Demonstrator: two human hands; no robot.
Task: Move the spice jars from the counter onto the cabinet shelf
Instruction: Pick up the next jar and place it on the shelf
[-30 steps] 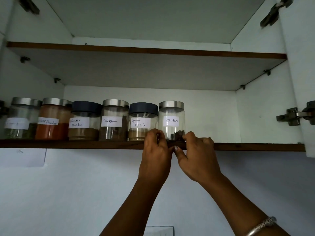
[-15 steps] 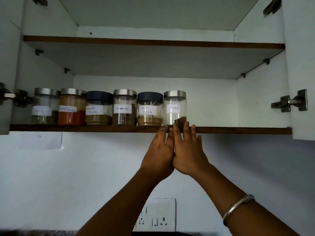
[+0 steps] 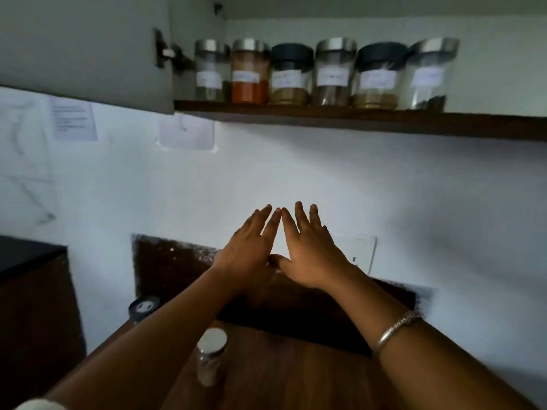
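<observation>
Several labelled spice jars stand in a row on the dark cabinet shelf [image 3: 355, 121] at the top; the rightmost is the cloves jar [image 3: 429, 75] with a steel lid, next to a dark-lidded jar [image 3: 377, 76]. My left hand [image 3: 251, 250] and my right hand [image 3: 310, 253] are side by side well below the shelf, fingers spread, empty, index fingertips nearly touching. On the wooden counter [image 3: 296, 380] below stand a steel-lidded jar [image 3: 210, 361] and a dark-lidded jar [image 3: 144, 309], the latter partly hidden behind my left forearm.
The open cabinet door [image 3: 83, 48] hangs at the upper left. Paper notes [image 3: 74, 118] are stuck on the white wall. A dark backsplash panel [image 3: 165, 267] runs behind the counter, with a dark cabinet [image 3: 32, 291] at the left.
Both hands have let go of the cloves jar and dropped well below the shelf. The view has tilted down, bringing the counter and its jars into sight.
</observation>
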